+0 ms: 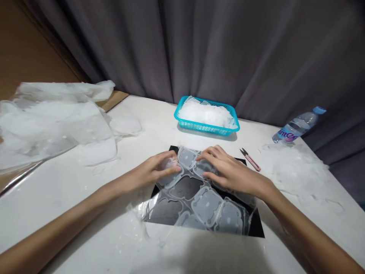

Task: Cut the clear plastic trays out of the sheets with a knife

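Note:
A clear plastic sheet point(204, 189) with rounded, frosted cut-out pieces lies on a black mat point(256, 227) in front of me. Some of its outlines show bare black where no frosted piece sits. My left hand point(163, 166) is at the sheet's far left corner, fingers curled around a small bunch of translucent plastic pieces point(170, 163). Over the upper right of the sheet is my right hand point(221, 167), thumb and fingers apart, fingertips touching a frosted piece point(203, 166). What lies under its palm is hidden.
A turquoise basket point(205, 128) full of frosted pieces stands behind the mat. Pink thread snips point(251, 160) lie to the right, near a heap of clear scraps point(296, 167) and a tilted water bottle point(298, 126). White plastic bags point(57, 121) spread across the left over cardboard.

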Tool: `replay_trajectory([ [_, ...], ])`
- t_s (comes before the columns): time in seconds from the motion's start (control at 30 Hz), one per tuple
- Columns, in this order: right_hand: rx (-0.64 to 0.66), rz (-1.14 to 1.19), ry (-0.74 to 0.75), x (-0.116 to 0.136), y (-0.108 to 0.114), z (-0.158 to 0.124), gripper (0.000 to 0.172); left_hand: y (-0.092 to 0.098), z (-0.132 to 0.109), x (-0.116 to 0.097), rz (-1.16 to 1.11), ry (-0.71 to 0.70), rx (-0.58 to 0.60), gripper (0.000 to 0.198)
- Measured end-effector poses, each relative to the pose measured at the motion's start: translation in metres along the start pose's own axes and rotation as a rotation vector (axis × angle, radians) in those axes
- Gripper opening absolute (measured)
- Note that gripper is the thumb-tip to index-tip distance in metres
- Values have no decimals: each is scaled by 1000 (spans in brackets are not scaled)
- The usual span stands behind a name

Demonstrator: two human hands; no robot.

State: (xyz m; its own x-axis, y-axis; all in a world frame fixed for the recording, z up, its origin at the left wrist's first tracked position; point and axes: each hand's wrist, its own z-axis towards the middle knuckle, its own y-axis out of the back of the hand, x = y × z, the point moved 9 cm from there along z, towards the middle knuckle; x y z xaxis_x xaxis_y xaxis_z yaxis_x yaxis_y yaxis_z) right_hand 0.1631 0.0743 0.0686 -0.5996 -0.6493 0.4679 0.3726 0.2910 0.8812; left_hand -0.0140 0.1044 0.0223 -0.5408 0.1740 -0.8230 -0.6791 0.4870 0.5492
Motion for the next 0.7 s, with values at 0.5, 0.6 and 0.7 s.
replay_trajectory([
  [0.5,-15,271,238,-7,-22,77,20,-7,-3,17,-294,27,36,41],
  [0.6,-48,199,262,-1,-18,74,15,-7,-4,11,-244,13,19,41],
  [0.7,-79,112,297,6,-16,71,12,-7,-6,3,-186,-18,3,39],
])
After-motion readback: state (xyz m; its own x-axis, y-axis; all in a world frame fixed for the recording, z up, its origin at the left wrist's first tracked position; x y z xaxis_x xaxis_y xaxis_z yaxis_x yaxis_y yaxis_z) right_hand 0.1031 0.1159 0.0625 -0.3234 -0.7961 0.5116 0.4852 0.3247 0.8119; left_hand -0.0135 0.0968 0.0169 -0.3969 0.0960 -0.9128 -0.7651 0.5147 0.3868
